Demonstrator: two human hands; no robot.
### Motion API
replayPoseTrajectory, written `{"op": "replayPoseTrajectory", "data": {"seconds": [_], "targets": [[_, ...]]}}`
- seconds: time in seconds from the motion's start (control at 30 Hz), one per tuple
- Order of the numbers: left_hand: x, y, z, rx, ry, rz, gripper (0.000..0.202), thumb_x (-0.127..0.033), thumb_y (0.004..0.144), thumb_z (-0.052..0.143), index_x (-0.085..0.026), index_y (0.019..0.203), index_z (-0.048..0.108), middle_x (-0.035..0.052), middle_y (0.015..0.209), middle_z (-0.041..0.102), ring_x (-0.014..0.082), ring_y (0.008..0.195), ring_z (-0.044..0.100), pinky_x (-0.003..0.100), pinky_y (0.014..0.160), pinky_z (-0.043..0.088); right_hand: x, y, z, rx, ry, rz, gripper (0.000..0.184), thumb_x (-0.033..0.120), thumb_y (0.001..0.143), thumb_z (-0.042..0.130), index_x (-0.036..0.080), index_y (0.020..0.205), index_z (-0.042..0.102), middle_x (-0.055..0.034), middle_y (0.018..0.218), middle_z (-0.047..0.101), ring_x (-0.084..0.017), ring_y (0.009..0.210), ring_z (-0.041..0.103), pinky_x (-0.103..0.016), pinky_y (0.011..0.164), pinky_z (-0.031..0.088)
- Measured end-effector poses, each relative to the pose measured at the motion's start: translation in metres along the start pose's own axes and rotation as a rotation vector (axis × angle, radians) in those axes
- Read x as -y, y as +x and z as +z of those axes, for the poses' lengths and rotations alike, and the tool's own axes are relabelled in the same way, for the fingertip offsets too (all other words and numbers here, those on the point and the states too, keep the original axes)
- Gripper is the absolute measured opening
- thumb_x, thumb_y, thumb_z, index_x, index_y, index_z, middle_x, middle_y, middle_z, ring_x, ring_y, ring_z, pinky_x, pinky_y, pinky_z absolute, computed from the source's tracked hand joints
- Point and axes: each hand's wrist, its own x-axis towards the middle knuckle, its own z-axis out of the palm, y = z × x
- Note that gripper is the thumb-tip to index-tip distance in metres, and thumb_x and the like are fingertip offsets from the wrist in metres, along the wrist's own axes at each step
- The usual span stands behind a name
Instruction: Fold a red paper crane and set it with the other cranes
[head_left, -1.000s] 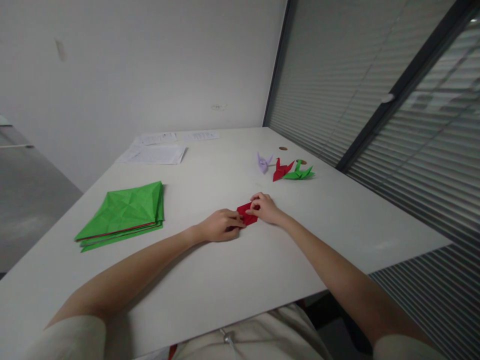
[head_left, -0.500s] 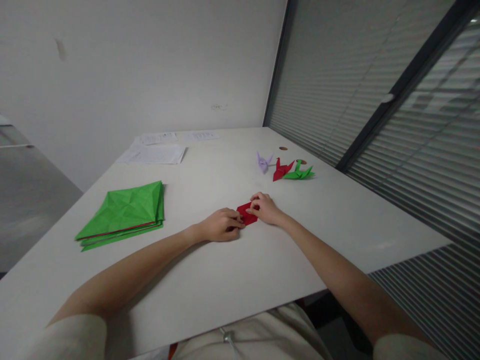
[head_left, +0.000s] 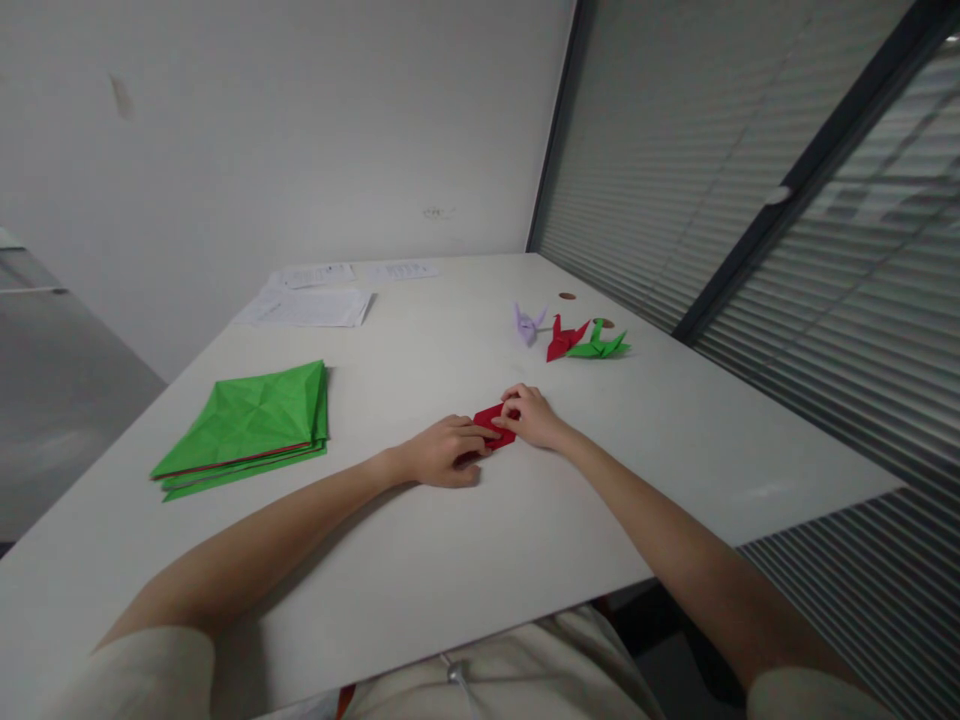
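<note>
Head camera is looking down on a white table (head_left: 420, 580), where both bare hands are working over a small folded piece of red paper (head_left: 489, 416). That red paper is lying flat on the tabletop, between the two hands, partly covered by their fingers. The left hand (head_left: 448, 450) is reaching in from the left and is laying its outstretched fingers across the paper's near left part, while its thumb is standing apart, lower down, so this hand is not closing around anything. The right hand (head_left: 528, 416) is curling its thumb and fingers over the paper's right side; whether it is pinching the paper or only pressing on it, I cannot tell.

Beyond the right hand, three paper birds are sitting on the table: a purple bird (head_left: 527, 328) standing a little apart on the left, a red bird (head_left: 562, 343) in the middle, and a green bird (head_left: 598, 347) resting right beside the red one. Over on the left, a stack of creased green paper (head_left: 259, 418) is lying with a red edge showing among its layers. Farther back, printed sheets (head_left: 315, 310) are lying near the wall (head_left: 337, 130), and window blinds (head_left: 690, 190) are hanging along the right.
</note>
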Motion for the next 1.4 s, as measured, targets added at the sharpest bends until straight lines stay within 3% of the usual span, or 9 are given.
{"op": "replayPoseTrajectory", "data": {"seconds": [1.4], "targets": [[-0.0015,-0.0010,-0.0005,0.048,0.007,-0.043,0.022,-0.025,0.077,0.058,-0.018,0.097,0.059,0.0098,0.133,0.055,0.0259,0.107,0.055,0.040,0.095,0.039,0.0026,-0.0006,-0.0013,0.010,0.007,0.036,0.020,0.040,0.079,0.068,0.022,0.070,0.067,-0.0069,0.107,0.057,-0.025,0.103,0.050,-0.045,0.094,0.039]]}}
